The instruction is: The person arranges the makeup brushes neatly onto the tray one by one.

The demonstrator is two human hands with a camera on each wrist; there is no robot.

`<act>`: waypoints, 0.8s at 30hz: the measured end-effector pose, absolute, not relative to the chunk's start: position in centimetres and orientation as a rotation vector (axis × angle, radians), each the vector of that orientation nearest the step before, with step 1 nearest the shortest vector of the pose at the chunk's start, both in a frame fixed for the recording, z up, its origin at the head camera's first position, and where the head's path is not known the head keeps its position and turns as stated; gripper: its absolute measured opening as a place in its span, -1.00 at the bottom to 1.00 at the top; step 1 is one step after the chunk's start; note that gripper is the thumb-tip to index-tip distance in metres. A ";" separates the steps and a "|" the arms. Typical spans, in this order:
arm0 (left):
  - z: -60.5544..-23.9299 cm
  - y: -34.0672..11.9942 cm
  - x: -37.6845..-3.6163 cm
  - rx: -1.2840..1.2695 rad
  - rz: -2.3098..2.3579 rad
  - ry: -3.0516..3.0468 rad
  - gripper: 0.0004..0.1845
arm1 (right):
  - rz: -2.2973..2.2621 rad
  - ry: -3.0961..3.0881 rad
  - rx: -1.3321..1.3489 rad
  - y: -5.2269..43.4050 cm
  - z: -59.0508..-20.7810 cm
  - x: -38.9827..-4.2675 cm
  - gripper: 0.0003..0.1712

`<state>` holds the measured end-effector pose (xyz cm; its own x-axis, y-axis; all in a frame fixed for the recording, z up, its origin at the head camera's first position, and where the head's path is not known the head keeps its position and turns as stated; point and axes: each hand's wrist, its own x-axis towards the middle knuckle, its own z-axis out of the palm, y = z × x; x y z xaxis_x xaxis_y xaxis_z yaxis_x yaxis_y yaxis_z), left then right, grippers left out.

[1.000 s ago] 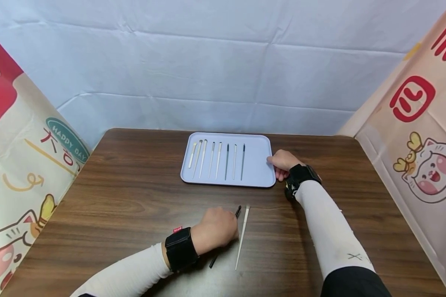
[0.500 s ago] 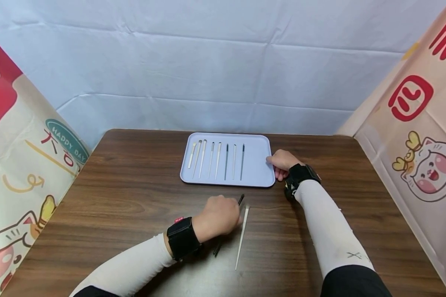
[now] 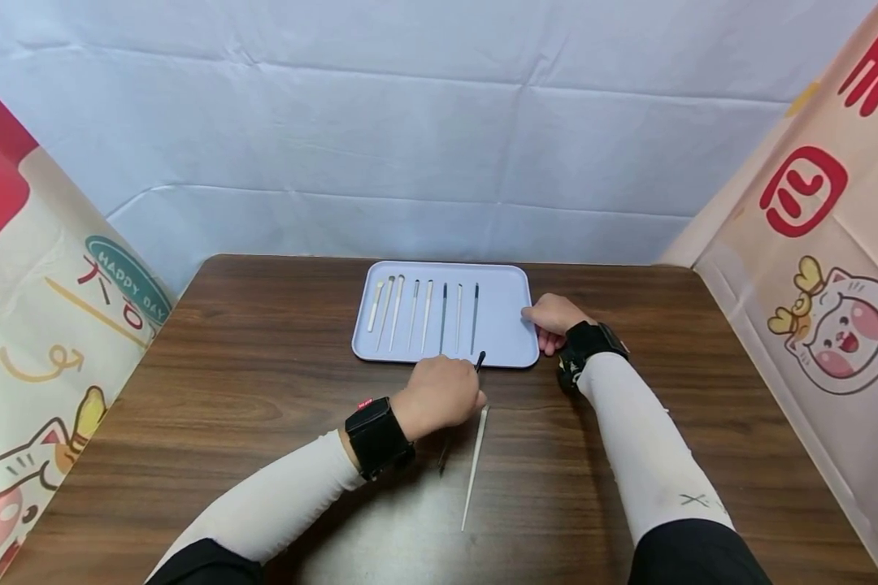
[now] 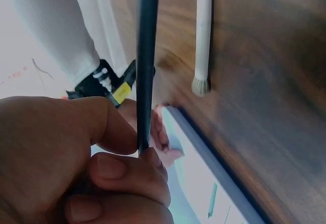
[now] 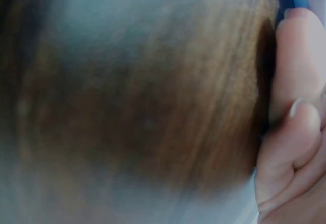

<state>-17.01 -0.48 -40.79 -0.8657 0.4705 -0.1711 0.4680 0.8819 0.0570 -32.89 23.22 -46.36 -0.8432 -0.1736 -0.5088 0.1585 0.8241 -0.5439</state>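
Observation:
My left hand pinches a dark-handled makeup brush between thumb and fingers. In the head view the brush's black tip shows at the front edge of the pale lilac tray, while its tail slants back toward me. My right hand grips the tray's right edge, thumb over the rim and fingers curled at the side. Several slim brushes, light and dark, lie side by side in the tray's left and middle part. A white brush lies on the table just right of my left hand, bristles away from me.
The brown wooden table carries all of this. A pale cloth hangs behind it, and printed cartoon sheets stand at the left and right.
My left hand has moved forward and slightly right with the dark brush, up to the tray's front edge. The right hand has stayed on the tray.

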 end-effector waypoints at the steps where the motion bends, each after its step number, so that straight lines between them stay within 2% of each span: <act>1: -40.8 -0.4 -17.3 0.725 0.019 2.866 -0.50 | -0.797 2.447 -0.006 23.2 -46.3 -32.9 -0.41; 24: -40.0 2.7 -24.6 0.582 0.068 2.778 -0.48 | -0.799 2.439 0.001 23.1 -46.2 -32.9 -0.39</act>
<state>-24.62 2.74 -40.04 -0.8724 0.3995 -0.2815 0.3852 0.9166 0.1071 -32.88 23.13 -46.18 -0.8389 -0.1687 -0.5174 0.1701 0.8219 -0.5437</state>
